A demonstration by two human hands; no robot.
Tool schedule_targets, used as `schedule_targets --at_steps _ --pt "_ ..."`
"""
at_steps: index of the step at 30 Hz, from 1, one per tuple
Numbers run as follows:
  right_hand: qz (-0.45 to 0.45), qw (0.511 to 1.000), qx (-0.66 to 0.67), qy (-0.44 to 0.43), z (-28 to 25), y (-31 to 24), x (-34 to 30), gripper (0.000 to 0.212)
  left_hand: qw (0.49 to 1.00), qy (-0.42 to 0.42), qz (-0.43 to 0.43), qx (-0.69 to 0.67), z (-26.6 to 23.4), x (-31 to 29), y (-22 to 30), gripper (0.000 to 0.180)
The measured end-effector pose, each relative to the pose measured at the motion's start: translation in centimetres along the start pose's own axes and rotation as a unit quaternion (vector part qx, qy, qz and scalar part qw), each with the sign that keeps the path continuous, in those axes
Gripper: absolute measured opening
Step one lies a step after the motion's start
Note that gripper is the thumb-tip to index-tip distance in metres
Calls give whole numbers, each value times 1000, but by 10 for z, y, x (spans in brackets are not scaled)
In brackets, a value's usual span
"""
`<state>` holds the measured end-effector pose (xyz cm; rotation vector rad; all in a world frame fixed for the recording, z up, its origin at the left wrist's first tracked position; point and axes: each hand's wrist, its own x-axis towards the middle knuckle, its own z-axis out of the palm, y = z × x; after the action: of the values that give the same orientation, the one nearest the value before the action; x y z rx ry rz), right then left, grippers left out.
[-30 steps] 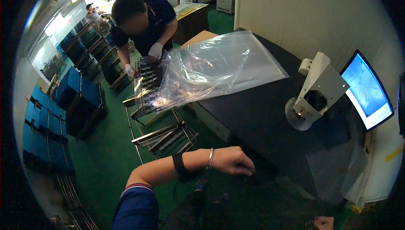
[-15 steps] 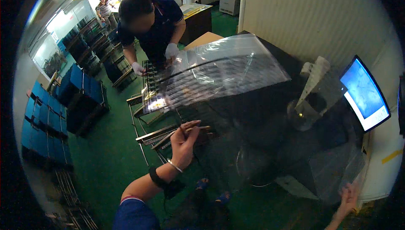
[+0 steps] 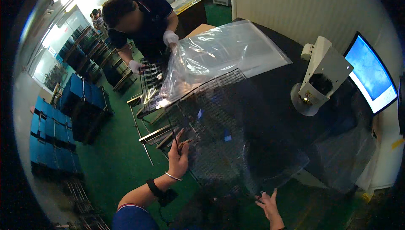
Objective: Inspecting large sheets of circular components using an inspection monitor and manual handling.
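A large, thin, see-through dark sheet with a fine grid pattern (image 3: 215,116) hangs tilted in front of me, over the dark table. My left hand (image 3: 179,159) is closed on its left edge, the fingers partly seen through it. Close to the sheet's lower right side, my right hand (image 3: 268,207) has its thumb and fingers apart; whether the fingertips touch the sheet I cannot tell. Beyond it, a clear plastic bag (image 3: 228,51) lies across the table. A co-worker (image 3: 141,27) in white gloves leans over the bag's left end, hands at a patterned panel (image 3: 150,80).
A beige microscope-like device (image 3: 318,78) stands on the table's right, beside a lit monitor (image 3: 373,74). Clear film (image 3: 344,156) lies at the right edge. Metal racks (image 3: 156,136) stand below the table's left side. Blue panels on racks (image 3: 52,131) line the left.
The gridded sheet has swung down from a blurred, higher position. My right hand has moved left from the far right toward the sheet. My left hand keeps its hold, slightly lower.
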<state>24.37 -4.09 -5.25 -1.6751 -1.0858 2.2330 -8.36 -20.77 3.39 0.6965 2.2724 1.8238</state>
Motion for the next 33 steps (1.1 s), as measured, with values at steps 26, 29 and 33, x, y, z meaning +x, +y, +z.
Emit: schedule_targets --at_steps 26,29,33 --pt "-155 987 -20 35 4 -34 14 23 970 95 99 198 0 22 -9 43" --pt "-173 984 -10 38 9 -41 24 22 964 151 58 212 7 25 -18 42" --pt "-243 965 -75 68 11 -41 45 18 978 85 188 38 16 33 -40 45"
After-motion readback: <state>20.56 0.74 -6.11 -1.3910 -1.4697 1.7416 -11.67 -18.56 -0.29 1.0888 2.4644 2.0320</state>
